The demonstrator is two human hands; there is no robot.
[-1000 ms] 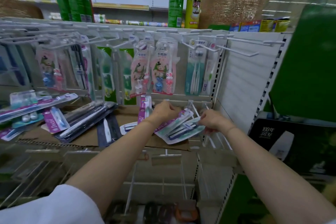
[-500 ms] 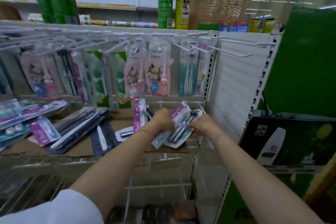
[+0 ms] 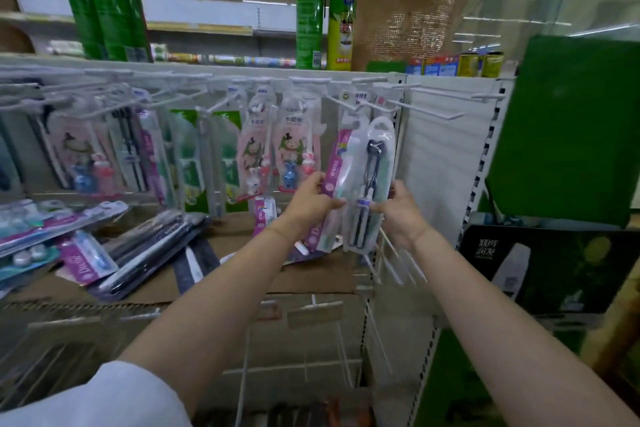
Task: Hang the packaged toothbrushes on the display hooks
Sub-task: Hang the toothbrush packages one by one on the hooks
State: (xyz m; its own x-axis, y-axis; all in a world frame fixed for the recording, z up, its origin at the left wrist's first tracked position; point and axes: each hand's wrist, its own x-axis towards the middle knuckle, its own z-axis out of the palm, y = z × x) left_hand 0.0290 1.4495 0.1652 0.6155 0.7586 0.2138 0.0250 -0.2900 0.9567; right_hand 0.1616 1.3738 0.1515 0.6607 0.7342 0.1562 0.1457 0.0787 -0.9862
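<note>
Packs now lifted off the cardboard shelf (image 3: 242, 284): left hand (image 3: 313, 199) clamps purple toothbrush pack (image 3: 334, 163), right hand (image 3: 398, 206) pinches clear toothbrush pack (image 3: 372, 180) (empty hook (image 3: 429, 111) above, next).

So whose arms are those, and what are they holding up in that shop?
The arms belong to a person wearing a camera on their head, so you see what they see. The left hand holds a purple toothbrush pack, and the right hand holds a clear pack with dark toothbrushes. They are raised near the white hooks, where cartoon toothbrush packs already hang. More packs lie waiting on brown cardboard below.
</note>
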